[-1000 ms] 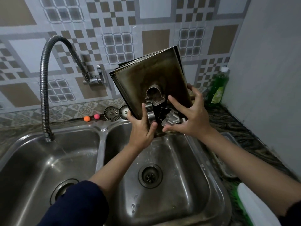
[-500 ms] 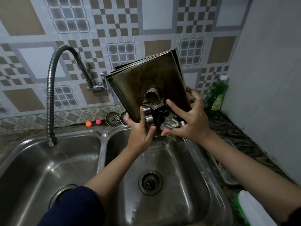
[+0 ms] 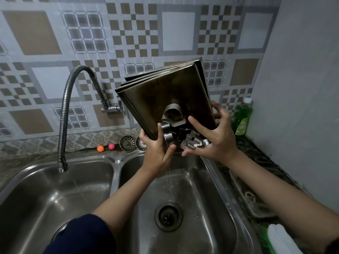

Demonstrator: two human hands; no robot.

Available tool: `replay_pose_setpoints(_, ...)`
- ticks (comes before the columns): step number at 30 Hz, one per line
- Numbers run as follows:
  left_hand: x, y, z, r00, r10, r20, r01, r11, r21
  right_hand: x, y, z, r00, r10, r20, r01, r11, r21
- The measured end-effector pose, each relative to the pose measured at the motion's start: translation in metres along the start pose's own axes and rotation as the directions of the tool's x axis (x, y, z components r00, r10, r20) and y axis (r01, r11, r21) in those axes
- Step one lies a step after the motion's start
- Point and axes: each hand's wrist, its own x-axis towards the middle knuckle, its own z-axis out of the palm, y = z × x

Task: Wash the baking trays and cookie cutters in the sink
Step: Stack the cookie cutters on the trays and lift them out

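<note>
Draining step, it seems: left hand [image 3: 157,153] clamped on stacked baking trays [image 3: 165,99], tilted above the right sink [image 3: 211,208] basin, dripping. Right hand [image 3: 214,138], fingers spread, pins cookie cutters [image 3: 176,129] against them. Next likely needs gentle setting down, cutters kept from sliding.

Behind the front dark, stained metal baking tray [image 3: 165,99], the stacked trays showed only as thin edges. The left hand [image 3: 157,153] covered that tray's lower corner. The white plastic bottle [image 3: 282,239] below was cut off by the frame, and the green bottle's label [image 3: 241,126] beside the tray was unreadable.

A green soap bottle [image 3: 242,118] stands right; orange ball [image 3: 100,148] beside pink ball [image 3: 111,146].
</note>
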Motion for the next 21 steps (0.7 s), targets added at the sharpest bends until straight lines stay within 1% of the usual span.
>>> replay_pose_setpoints(4, -0.005, 0.008, -0.010, 0.997, -0.063, 0.047, 0.063, 0.998, 0.013, -0.003, -0.009, -0.004, 0.996, 0.085, 0.036, -0.086, 0.996, 0.028)
replay_pose_setpoints(7, -0.017, 0.013, -0.020, 0.995, -0.087, 0.045, 0.084, 0.995, 0.058, -0.014, -0.021, -0.003, 0.975, 0.205, 0.081, -0.212, 0.974, 0.084)
replay_pose_setpoints(9, -0.028, 0.016, -0.027, 0.991, -0.115, 0.068, 0.109, 0.990, 0.088, -0.025, -0.031, -0.002, 0.950, 0.290, 0.115, -0.304, 0.944, 0.125)
replay_pose_setpoints(12, -0.045, 0.021, -0.037, 0.972, -0.192, 0.134, 0.169, 0.972, 0.165, -0.042, -0.052, -0.002, 0.882, 0.434, 0.182, -0.465, 0.861, 0.204)
replay_pose_setpoints(14, -0.056, 0.024, -0.045, 0.962, -0.222, 0.158, 0.187, 0.960, 0.208, -0.053, -0.066, -0.003, 0.825, 0.504, 0.255, -0.560, 0.789, 0.254)
replay_pose_setpoints(18, -0.080, 0.028, -0.064, 0.939, -0.278, 0.200, 0.213, 0.932, 0.293, -0.069, -0.097, -0.008, 0.724, 0.592, 0.354, -0.688, 0.659, 0.304)
replay_pose_setpoints(21, -0.100, 0.031, -0.085, 0.922, -0.317, 0.223, 0.223, 0.904, 0.364, -0.078, -0.127, -0.011, 0.642, 0.622, 0.449, -0.766, 0.552, 0.330)
